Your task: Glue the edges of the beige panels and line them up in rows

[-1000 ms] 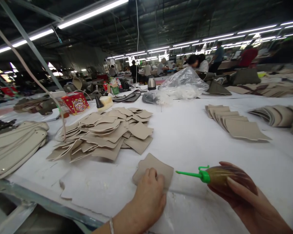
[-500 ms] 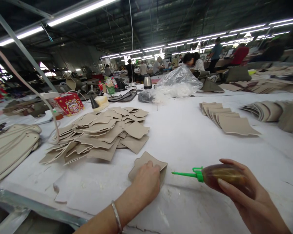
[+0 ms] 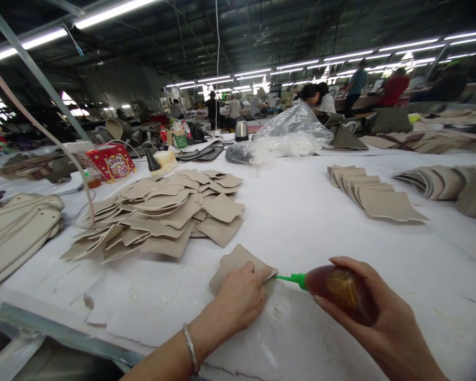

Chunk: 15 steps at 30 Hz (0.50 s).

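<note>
My left hand [image 3: 240, 296] presses its fingers down on a small tan leather piece [image 3: 232, 262] lying on the white table [image 3: 301, 211]. My right hand [image 3: 376, 312] is wrapped round a brown squeeze bottle [image 3: 339, 291] with a green nozzle [image 3: 291, 278]. The nozzle tip touches the right edge of the tan piece, beside my left fingertips. A silver bracelet [image 3: 190, 349] sits on my left wrist.
A loose heap of tan cut pieces [image 3: 162, 211] lies behind my left hand. A fanned row of pieces [image 3: 375, 196] lies at right, more stacks [image 3: 444, 182] beyond. Long cream strips [image 3: 16, 233] sit at left. A red box [image 3: 109, 161], a clear plastic bag [image 3: 293, 135] and people stand farther back.
My right hand has moved the bottle left, bringing the green nozzle from a gap away up to the tan piece's edge. My left hand stays on the piece.
</note>
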{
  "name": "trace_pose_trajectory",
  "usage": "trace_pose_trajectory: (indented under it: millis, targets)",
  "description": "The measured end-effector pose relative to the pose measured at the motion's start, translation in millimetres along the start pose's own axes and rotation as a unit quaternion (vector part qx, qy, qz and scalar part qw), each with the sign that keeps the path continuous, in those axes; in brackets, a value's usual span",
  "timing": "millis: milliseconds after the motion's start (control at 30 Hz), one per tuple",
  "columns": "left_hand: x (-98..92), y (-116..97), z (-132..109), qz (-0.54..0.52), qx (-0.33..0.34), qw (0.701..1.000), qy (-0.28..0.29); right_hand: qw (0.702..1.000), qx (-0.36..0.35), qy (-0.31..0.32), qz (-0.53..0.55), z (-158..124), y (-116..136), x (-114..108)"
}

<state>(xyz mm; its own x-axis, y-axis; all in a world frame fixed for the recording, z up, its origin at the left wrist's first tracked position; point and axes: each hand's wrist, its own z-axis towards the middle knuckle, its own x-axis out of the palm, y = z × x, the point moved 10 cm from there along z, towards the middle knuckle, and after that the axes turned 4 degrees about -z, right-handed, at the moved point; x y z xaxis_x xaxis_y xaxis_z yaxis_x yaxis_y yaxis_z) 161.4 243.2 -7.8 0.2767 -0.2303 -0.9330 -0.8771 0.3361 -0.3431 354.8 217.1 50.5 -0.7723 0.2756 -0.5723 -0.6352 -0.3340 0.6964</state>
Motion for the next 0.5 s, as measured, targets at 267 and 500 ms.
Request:
trace_pose_trajectory:
  millis: [267, 500]
  targets:
    - [-0.8, -1, 1, 0.0, -0.008, 1.0, 0.01, 0.997, -0.063, 0.006, -0.052, 2, 16, 6]
    - [-0.3, -2, 0, 0.015, -0.012, 1.0, 0.024, 0.999, 0.014, -0.004, -0.043, -2, -9, 2]
